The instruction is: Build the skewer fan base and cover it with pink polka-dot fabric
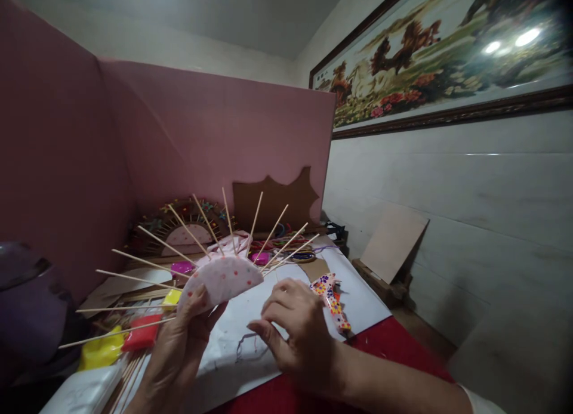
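Note:
My left hand (pixel 190 333) is closed on a half-round piece covered in pale spotted cloth (pixel 230 280), the thumb across its front. Several thin wooden sticks (pixel 152 265) fan out from its curved edge. To the right, my right hand (pixel 293 327) hovers over the white sheet, apart from the half-round piece. Its fingers are loosely bent, the thumb stands off from them, and nothing shows between them. Just beyond this hand lies a flower-patterned glue gun (pixel 331 300).
Yellow (pixel 102 348) and red packets (pixel 142 332) lie at left near loose sticks and a white box (pixel 83 390). Behind stands a similar decorated half-round piece (pixel 188 235). Cut brown cardboard (pixel 275 202) leans on the pink partition (pixel 215 127). A red cloth (pixel 394 348) covers the table's front.

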Demonstrator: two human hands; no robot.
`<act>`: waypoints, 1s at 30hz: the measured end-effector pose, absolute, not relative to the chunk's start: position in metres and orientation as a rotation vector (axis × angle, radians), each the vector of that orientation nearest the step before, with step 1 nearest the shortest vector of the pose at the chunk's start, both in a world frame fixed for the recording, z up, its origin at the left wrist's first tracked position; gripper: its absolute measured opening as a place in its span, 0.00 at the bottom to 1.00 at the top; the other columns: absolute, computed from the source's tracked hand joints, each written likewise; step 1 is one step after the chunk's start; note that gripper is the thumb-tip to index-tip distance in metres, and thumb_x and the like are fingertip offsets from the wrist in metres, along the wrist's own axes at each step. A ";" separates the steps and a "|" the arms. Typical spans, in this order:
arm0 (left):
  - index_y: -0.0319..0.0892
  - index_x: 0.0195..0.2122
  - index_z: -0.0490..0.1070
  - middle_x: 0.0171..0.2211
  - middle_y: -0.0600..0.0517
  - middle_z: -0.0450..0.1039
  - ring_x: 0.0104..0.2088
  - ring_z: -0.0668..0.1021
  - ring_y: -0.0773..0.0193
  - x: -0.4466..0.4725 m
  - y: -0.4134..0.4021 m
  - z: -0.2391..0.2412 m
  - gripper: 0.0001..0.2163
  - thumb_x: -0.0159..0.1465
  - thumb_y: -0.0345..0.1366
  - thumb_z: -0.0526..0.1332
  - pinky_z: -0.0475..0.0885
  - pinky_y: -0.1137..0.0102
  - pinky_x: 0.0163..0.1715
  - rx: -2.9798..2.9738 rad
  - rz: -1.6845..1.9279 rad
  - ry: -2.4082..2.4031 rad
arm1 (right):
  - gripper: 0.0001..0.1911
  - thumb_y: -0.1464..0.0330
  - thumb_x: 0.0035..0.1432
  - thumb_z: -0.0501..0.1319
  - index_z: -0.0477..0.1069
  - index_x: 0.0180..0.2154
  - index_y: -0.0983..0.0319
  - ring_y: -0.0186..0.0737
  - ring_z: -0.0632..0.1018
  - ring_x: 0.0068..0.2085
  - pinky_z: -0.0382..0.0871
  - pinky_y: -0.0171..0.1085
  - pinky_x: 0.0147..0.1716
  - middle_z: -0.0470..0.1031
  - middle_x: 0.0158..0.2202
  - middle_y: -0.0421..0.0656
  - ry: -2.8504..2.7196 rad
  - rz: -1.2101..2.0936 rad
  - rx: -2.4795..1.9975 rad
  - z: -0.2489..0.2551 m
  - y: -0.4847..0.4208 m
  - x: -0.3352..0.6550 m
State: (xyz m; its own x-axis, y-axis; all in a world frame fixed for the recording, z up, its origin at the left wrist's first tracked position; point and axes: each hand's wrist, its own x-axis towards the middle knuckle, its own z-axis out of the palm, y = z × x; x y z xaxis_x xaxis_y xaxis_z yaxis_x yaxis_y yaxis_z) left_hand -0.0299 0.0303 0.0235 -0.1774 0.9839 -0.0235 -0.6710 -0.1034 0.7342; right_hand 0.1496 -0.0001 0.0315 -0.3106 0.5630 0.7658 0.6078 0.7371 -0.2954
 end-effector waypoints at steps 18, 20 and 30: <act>0.43 0.37 0.73 0.39 0.51 0.76 0.40 0.76 0.61 -0.005 0.019 0.003 0.13 0.49 0.33 0.66 0.71 0.63 0.42 0.598 1.404 0.795 | 0.17 0.64 0.40 0.70 0.70 0.31 0.66 0.28 0.66 0.18 0.59 0.29 0.16 0.70 0.20 0.37 -0.696 1.588 -0.475 -0.007 0.045 0.114; 0.41 0.35 0.74 0.38 0.49 0.76 0.40 0.76 0.60 -0.005 0.021 0.000 0.11 0.49 0.35 0.67 0.71 0.64 0.42 0.660 1.391 0.780 | 0.15 0.66 0.41 0.70 0.70 0.30 0.66 0.28 0.67 0.19 0.59 0.28 0.16 0.71 0.21 0.38 -0.607 1.593 -0.457 -0.008 0.048 0.119; 0.38 0.30 0.76 0.33 0.48 0.77 0.36 0.76 0.62 -0.006 0.025 -0.006 0.11 0.48 0.37 0.67 0.68 0.68 0.38 0.693 1.410 0.947 | 0.19 0.61 0.40 0.70 0.69 0.29 0.67 0.29 0.68 0.18 0.59 0.28 0.15 0.71 0.19 0.40 -0.550 1.666 -0.472 -0.016 0.049 0.130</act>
